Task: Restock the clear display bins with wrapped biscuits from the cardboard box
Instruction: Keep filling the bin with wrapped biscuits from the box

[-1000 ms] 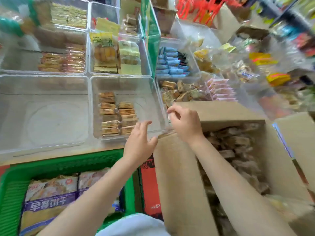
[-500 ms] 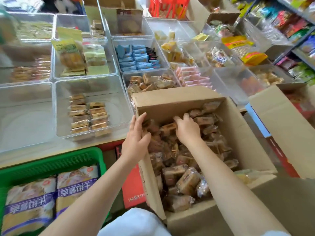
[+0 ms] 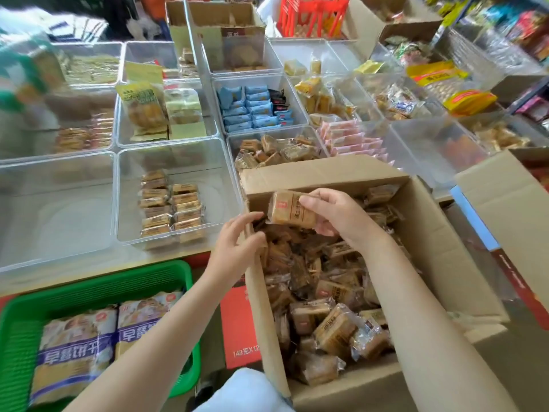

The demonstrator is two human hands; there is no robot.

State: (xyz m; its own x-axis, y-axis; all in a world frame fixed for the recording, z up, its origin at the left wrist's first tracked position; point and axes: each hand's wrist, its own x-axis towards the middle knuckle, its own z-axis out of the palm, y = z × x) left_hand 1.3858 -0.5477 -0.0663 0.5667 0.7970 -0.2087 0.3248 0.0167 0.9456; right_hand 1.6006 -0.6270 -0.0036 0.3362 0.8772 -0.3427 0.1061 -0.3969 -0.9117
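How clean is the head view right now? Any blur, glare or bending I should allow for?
Head view: centre sharp, with the right hand holding a wrapped biscuit above the cardboard box; the far-left edge is smeared with motion blur; wide-angle bending curves the clear bin walls; lighting soft and even, mild sheen on the plastic, no hard shadows.

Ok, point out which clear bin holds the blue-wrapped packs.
The clear bin just behind the one with loose brown biscuits; only it holds blue packs, stacked in rows.
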